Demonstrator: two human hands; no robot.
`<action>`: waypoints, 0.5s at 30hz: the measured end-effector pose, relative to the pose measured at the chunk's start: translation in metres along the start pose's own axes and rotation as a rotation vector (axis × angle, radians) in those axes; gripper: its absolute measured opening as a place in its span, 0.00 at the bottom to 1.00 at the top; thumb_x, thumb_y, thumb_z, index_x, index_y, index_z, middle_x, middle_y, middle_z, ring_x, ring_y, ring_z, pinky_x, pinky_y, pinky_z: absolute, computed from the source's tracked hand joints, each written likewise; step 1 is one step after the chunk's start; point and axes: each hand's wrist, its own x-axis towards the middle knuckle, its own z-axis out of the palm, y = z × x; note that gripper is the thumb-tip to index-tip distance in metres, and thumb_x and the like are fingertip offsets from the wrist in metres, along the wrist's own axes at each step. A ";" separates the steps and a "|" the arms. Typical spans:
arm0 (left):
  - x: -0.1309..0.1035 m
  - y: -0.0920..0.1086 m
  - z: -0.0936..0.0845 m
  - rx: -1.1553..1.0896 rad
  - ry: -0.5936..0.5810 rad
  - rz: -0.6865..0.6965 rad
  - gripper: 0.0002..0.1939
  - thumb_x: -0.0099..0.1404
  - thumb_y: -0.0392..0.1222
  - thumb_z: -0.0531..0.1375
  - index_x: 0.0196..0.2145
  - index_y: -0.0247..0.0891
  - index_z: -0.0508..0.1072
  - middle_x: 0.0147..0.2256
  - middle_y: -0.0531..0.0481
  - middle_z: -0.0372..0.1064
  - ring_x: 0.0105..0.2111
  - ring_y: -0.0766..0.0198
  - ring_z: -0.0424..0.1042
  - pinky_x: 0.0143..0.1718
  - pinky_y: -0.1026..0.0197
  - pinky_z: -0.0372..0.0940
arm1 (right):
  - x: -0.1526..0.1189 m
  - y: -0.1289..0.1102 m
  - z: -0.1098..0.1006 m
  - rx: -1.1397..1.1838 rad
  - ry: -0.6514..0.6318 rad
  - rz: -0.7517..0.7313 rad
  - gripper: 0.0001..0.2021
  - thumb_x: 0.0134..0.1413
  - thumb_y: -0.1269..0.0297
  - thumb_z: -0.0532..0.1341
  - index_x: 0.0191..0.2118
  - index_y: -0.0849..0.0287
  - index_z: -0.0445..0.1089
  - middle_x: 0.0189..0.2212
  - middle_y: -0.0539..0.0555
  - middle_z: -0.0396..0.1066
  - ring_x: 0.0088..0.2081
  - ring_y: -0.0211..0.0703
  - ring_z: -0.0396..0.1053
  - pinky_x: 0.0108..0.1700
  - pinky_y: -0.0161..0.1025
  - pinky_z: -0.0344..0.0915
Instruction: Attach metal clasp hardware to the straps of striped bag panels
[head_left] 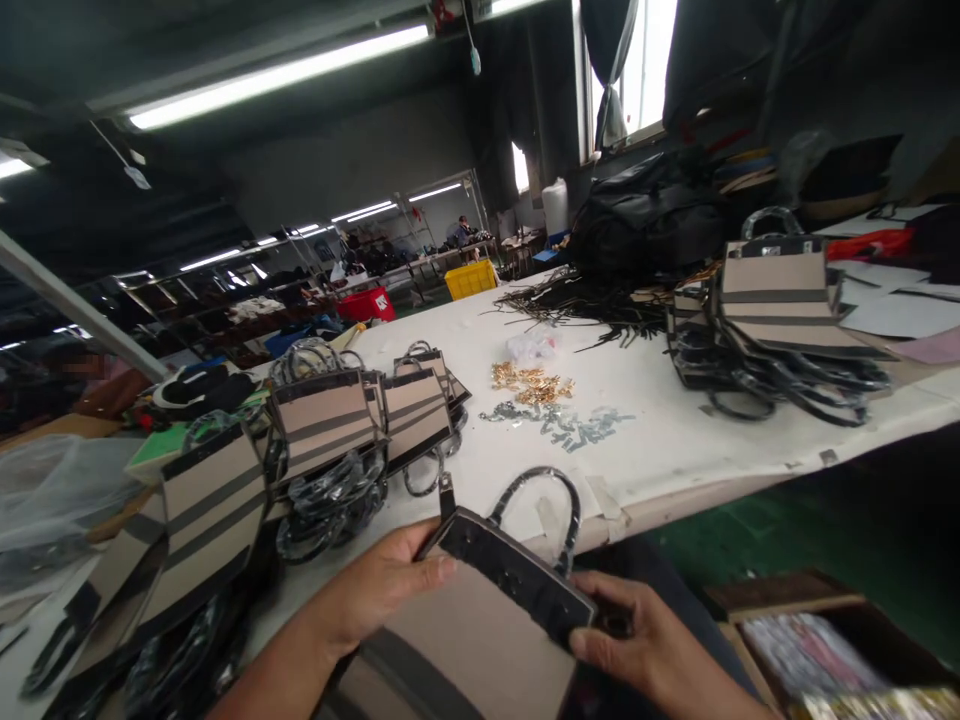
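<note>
A beige bag panel [469, 625] with dark bands, a black top strip and a plastic-wrapped loop handle is held at the table's front edge. My left hand [386, 585] grips its upper left corner, thumb on the face, beside a small black tab. At the right edge, my right hand [637, 640] pinches the end of the black strip between thumb and fingers. Beyond the panel, gold metal pieces [532, 383] and silver metal pieces [581, 427] lie in loose piles on the white table [465, 340].
Stacks of similar panels [326, 420] stand on the left, and another stack [780, 300] on the right. Black strips [600, 305] lie at the back. An open cardboard box [795, 590] sits low at the right. A yellow crate [471, 280] is farther off.
</note>
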 end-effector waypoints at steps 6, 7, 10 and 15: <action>0.086 -0.023 0.002 0.177 -0.132 0.033 0.34 0.61 0.50 0.72 0.62 0.40 0.74 0.55 0.45 0.76 0.55 0.51 0.73 0.59 0.53 0.64 | -0.017 0.037 -0.005 0.078 0.105 0.067 0.27 0.58 0.45 0.69 0.56 0.59 0.77 0.47 0.58 0.79 0.49 0.58 0.75 0.51 0.45 0.72; 0.101 -0.025 0.000 0.204 -0.130 0.061 0.34 0.60 0.48 0.72 0.62 0.40 0.73 0.57 0.45 0.75 0.56 0.50 0.72 0.60 0.52 0.63 | -0.015 0.041 -0.006 0.086 0.136 0.076 0.27 0.58 0.45 0.68 0.56 0.60 0.77 0.47 0.59 0.79 0.48 0.58 0.75 0.51 0.45 0.72; 0.142 -0.033 -0.004 0.330 -0.106 0.160 0.30 0.57 0.44 0.70 0.57 0.36 0.77 0.53 0.44 0.77 0.54 0.49 0.73 0.60 0.51 0.63 | -0.007 0.050 -0.010 0.080 0.207 0.109 0.27 0.58 0.44 0.69 0.53 0.60 0.75 0.46 0.59 0.80 0.48 0.57 0.76 0.49 0.45 0.71; 0.186 -0.059 -0.004 0.488 0.027 0.189 0.21 0.53 0.37 0.64 0.46 0.35 0.82 0.40 0.48 0.81 0.43 0.52 0.77 0.50 0.53 0.69 | 0.009 0.059 -0.012 -0.004 0.234 0.152 0.22 0.57 0.43 0.68 0.45 0.59 0.76 0.39 0.58 0.79 0.42 0.55 0.76 0.42 0.42 0.71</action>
